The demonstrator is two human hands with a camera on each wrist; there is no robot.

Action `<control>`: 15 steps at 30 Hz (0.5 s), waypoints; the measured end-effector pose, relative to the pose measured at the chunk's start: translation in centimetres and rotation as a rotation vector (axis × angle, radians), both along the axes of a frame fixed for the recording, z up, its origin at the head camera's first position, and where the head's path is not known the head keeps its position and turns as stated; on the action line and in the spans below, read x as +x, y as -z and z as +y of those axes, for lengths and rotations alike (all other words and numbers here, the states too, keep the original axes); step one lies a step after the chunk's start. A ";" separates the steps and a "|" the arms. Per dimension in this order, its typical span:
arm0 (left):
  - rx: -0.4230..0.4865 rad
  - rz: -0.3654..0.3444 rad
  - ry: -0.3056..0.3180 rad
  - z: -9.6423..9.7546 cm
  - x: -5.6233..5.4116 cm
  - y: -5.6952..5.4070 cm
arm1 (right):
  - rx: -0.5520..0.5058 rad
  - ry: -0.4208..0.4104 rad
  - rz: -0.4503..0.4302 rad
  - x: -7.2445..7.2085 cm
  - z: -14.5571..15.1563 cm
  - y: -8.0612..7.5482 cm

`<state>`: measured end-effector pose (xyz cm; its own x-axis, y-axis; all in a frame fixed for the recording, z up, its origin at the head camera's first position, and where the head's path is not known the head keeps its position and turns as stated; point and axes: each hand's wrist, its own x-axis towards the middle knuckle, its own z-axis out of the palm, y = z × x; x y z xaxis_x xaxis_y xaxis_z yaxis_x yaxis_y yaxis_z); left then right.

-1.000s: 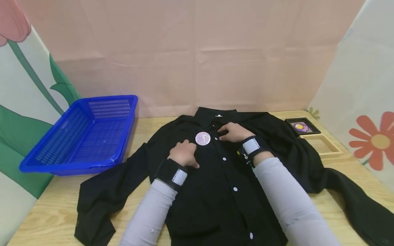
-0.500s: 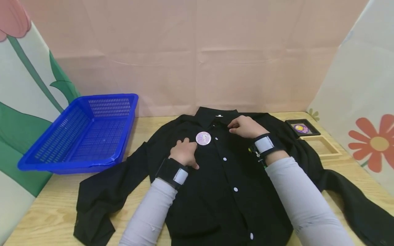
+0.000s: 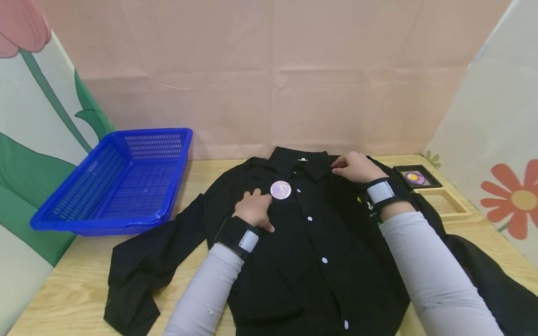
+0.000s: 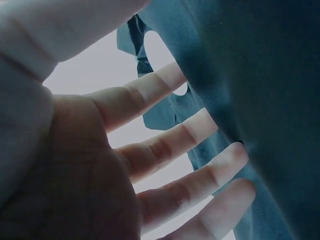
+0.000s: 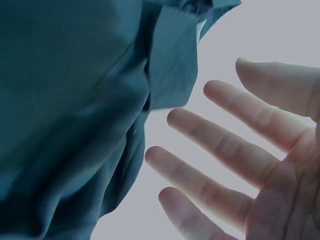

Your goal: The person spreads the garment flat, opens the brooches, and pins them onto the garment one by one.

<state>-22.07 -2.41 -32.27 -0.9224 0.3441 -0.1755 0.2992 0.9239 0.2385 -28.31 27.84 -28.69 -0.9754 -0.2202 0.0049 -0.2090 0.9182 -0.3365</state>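
Note:
A black button-up shirt (image 3: pixel 277 275) lies spread on the wooden table, its collar (image 3: pixel 290 158) toward the back wall. A round pale purple badge (image 3: pixel 280 190) sits on its chest, left of the button line. My left hand (image 3: pixel 253 210) rests on the shirt just beside the badge, and in the left wrist view its straight fingers touch the dark cloth. Over the shirt's right shoulder is my right hand (image 3: pixel 357 168), near the collar. In the right wrist view its fingers (image 5: pixel 220 135) are extended and spread, apart from the cloth, holding nothing.
A blue plastic basket (image 3: pixel 168 200) stands at the left. At the back right are a black frame with a purple and yellow badge (image 3: pixel 415 178) in it and a light wooden tray (image 3: pixel 458 215). A pink backdrop (image 3: pixel 269 84) rises behind the table.
My right hand has moved right and slightly up, away from the badge and button line toward the shirt's right shoulder. My left hand has stayed by the badge.

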 end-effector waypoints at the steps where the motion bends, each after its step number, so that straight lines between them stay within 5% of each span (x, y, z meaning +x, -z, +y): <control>1: 0.003 0.002 0.001 0.0 0.0 0.0 | -0.013 -0.003 0.002 -0.1 0.6 0.0; 6: -0.004 -0.003 0.003 0.1 0.0 0.1 | -0.082 0.004 -0.004 -0.8 3.9 -0.3; 15: -0.030 -0.002 0.001 0.1 -0.2 0.3 | -0.024 0.041 0.013 -1.5 7.5 -1.7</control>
